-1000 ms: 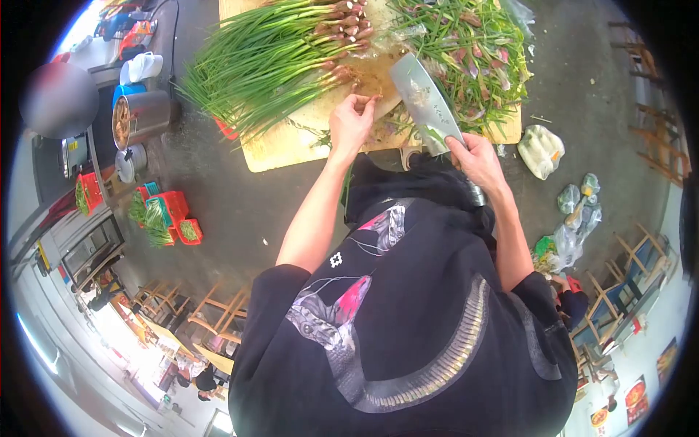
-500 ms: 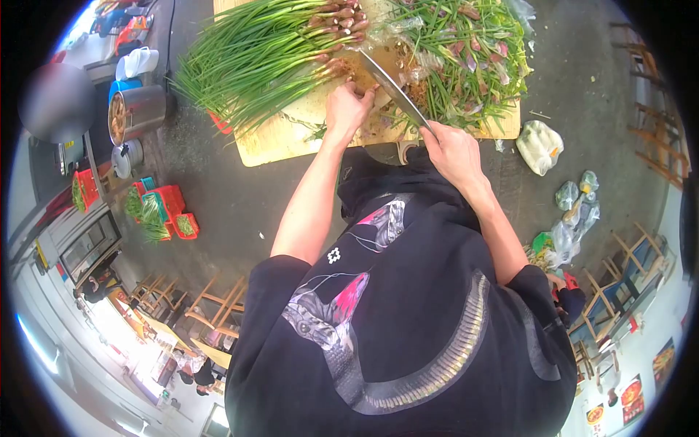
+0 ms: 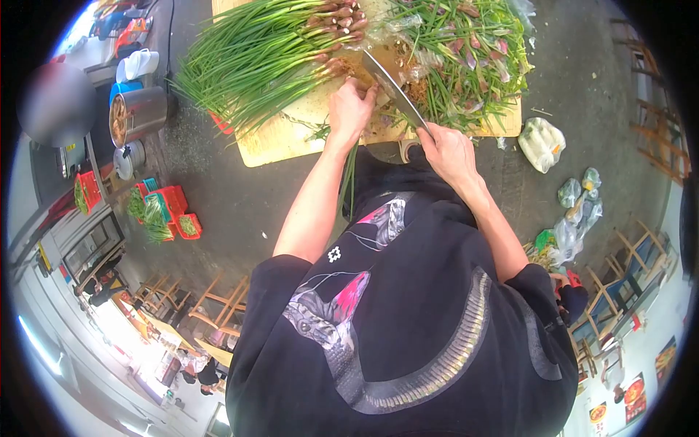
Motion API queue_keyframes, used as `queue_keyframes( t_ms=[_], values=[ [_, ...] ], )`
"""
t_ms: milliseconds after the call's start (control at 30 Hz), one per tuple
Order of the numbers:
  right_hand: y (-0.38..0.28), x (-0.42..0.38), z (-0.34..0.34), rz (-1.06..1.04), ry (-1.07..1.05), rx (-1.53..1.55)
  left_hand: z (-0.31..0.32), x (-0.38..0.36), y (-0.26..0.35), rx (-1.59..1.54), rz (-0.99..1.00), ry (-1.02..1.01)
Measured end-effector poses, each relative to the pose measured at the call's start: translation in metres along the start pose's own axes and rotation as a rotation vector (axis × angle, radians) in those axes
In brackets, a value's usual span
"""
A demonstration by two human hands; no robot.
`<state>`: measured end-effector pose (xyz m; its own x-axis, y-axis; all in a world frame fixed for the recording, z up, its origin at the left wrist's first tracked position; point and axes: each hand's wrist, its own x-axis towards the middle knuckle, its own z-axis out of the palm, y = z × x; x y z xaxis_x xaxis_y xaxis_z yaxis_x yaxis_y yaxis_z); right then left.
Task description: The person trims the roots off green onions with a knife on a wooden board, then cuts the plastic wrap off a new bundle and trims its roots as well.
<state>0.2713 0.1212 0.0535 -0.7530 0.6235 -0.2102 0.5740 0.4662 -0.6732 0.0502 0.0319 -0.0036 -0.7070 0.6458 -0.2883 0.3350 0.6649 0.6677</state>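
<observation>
My left hand (image 3: 351, 109) is closed over the near part of the wooden table (image 3: 273, 146), pinching a spring onion whose green leaves (image 3: 350, 178) hang below the wrist in front of my shirt. The bulb end is mostly hidden by the fingers. In my right hand (image 3: 449, 153) is a knife (image 3: 395, 89), gripped at the handle, its long blade slanting up and left just beside the left fingertips. A large bunch of spring onions (image 3: 262, 65) with reddish bulbs lies to the left. Trimmed leaves and skins (image 3: 470, 73) are heaped on the right.
A white plastic bag (image 3: 542, 144) and several other bags (image 3: 568, 237) lie on the floor at right. Red baskets of greens (image 3: 173, 200) and a large metal pot (image 3: 138, 115) stand at left. Wooden chairs (image 3: 217, 302) and other people (image 3: 571, 297) are farther back.
Green leaves now hang below my left wrist, where none showed before. The knife tip has shifted slightly right and down, and my right hand has moved slightly left.
</observation>
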Motion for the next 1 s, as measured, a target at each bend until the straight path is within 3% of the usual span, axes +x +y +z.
queue_keyframes(
  t_ms=[567,767,1000],
  values=[
    [0.0,-0.006,-0.002,0.023,-0.085,-0.088,-0.001,0.001,0.001,-0.006,-0.025,-0.025],
    [0.001,0.007,0.013,0.037,-0.056,-0.138,0.004,0.002,-0.011,0.003,0.047,0.005],
    [0.012,0.004,0.006,0.067,0.004,-0.097,-0.002,-0.014,-0.028,-0.501,-0.146,-0.107]
  ],
)
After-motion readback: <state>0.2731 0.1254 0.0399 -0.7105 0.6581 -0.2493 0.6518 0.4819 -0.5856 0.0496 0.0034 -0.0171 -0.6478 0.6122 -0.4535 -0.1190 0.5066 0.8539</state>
